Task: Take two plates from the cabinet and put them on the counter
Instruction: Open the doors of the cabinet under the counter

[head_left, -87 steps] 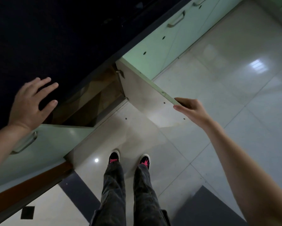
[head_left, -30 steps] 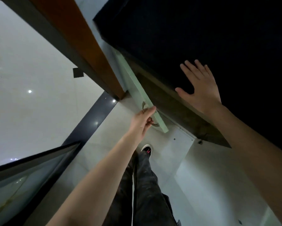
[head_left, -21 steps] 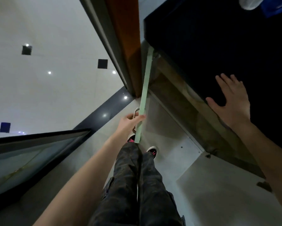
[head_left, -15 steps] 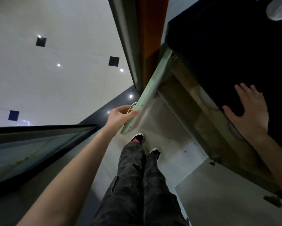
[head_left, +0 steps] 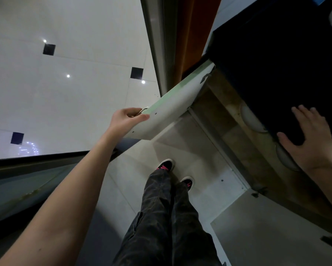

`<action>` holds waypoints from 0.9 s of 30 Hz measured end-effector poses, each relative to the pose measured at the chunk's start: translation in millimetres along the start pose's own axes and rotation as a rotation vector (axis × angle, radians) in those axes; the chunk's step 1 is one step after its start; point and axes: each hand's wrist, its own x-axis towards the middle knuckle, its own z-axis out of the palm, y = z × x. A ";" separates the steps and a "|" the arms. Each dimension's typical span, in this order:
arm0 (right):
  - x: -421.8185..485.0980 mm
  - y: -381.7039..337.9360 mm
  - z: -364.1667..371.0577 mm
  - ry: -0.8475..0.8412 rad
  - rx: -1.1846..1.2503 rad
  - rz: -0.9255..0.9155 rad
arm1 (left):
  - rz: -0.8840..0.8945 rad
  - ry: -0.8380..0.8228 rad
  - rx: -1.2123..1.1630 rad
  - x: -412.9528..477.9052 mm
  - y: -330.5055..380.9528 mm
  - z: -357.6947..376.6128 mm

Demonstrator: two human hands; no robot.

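We look steeply down from a single head-worn wide-angle camera, close above the floor (head_left: 190, 143) and open cabinet (head_left: 228, 120).

Two hands in shot: the left hand (head_left: 127, 120) at mid-frame, the right hand (head_left: 313, 143) at the right edge. Two pale plates (head_left: 252, 120) show in the cabinet at right, the second (head_left: 285, 160) just below the first. One open cabinet door (head_left: 167, 114). Two shoes (head_left: 166, 164) at lower centre. Three dark floor tiles (head_left: 49, 49), upper left.
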 end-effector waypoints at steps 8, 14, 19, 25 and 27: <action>-3.7 -4.4 -4.5 0.000 0.005 0.009 | 0.086 -0.093 0.200 33.4 18.8 -33.6; -5.3 -25.7 -23.7 -0.109 0.026 0.081 | 0.115 -0.118 0.371 30.2 28.8 -35.0; -34.2 -70.8 -28.2 0.066 0.369 0.306 | 0.582 0.058 0.640 0.9 44.1 -9.7; -108.9 -121.3 11.7 0.329 0.466 0.419 | 0.851 -0.133 0.569 -36.0 44.1 64.3; -130.5 -127.5 37.7 0.364 0.524 0.501 | 0.880 -0.253 0.543 -39.5 34.5 95.2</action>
